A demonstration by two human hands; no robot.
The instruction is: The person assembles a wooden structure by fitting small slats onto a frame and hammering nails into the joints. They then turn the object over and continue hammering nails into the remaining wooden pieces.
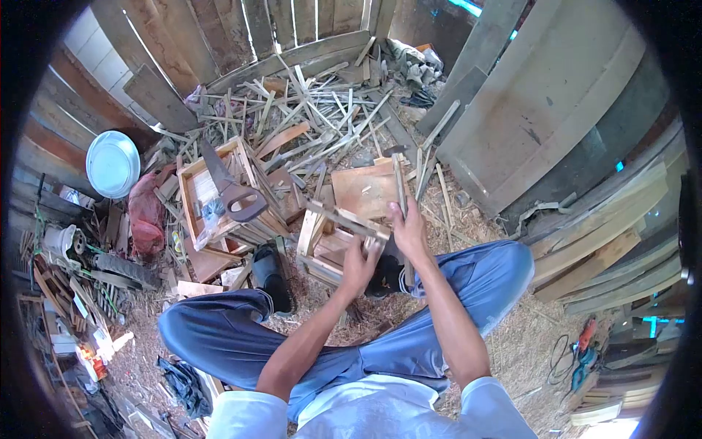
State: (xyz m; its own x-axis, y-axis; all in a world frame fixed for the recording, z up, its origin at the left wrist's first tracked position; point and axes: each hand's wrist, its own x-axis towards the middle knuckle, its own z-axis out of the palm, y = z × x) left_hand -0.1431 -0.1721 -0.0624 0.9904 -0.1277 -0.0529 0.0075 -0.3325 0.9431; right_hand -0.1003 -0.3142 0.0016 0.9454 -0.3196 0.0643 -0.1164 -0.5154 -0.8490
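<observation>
My left hand (pixel 363 262) is closed on one end of a flat strip (pixel 340 219), which looks like a wooden slat or a metal rule and points up to the left. My right hand (pixel 411 228) grips a long narrow wooden stick (pixel 401 183) held nearly upright, its lower end reaching down by my right shin. Under my left hand, between my feet, stands a small wooden frame box (pixel 314 266). Just beyond it lies a square wooden board (pixel 363 192). To the left, a handsaw (pixel 232 192) rests on a larger wooden crate (pixel 196 212).
Wood offcuts (pixel 292 117) are heaped against the plank wall. At the left are a light blue basin (pixel 113 164) and a red sack (pixel 146 219). Large panels (pixel 541 110) lean at the right, with curved planks (pixel 599 227) below. A corded power tool (pixel 583 355) lies lower right.
</observation>
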